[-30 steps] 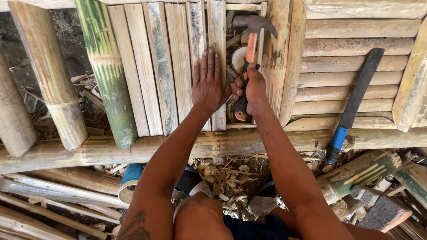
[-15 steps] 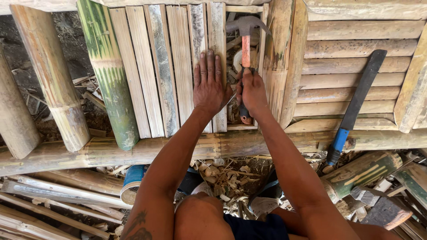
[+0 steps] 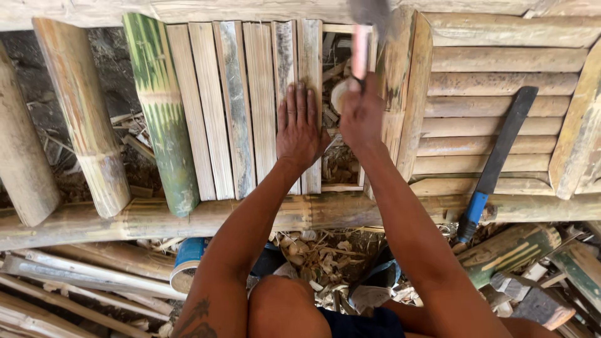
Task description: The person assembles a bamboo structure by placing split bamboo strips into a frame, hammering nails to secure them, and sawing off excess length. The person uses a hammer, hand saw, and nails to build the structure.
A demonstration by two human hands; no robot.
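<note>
My left hand [image 3: 302, 128] lies flat, fingers apart, on the rightmost bamboo slat [image 3: 310, 56] of a row of flat slats laid across a bamboo frame. My right hand [image 3: 361, 116] is closed around the orange handle of a hammer [image 3: 362, 39], raised and blurred, its metal head at the top edge of the view. Between the last slat and a slanted bamboo piece [image 3: 407, 94] a gap shows scraps beneath.
A machete with a blue handle [image 3: 494, 166] rests on split bamboo at the right. A green bamboo pole [image 3: 161, 112] and pale poles [image 3: 81, 119] lie at the left. A thick bamboo beam [image 3: 188, 216] crosses in front. A blue can [image 3: 186, 260] and scraps sit below.
My right hand has lifted the hammer upward and away from the slats; the head now blurs at the top edge. My left hand stays flat on the slats.
</note>
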